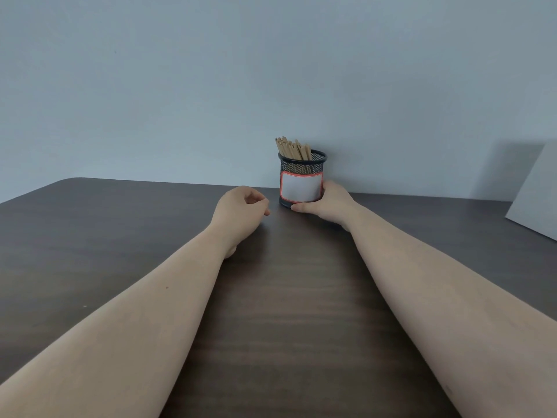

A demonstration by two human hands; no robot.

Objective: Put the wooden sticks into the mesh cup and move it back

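A black mesh cup [302,167] with a white, red-edged label stands upright near the far edge of the dark wooden table [120,236], close to the wall. Several wooden sticks [293,149] stand inside it, leaning left above the rim. My right hand [324,203] wraps around the cup's lower right side, thumb along its base. My left hand [241,208] rests on the table just left of the cup, fingers curled in, holding nothing and not touching the cup.
A pale blue wall rises right behind the table's far edge. A white flat board [536,194] leans at the far right. The table's left corner is rounded.
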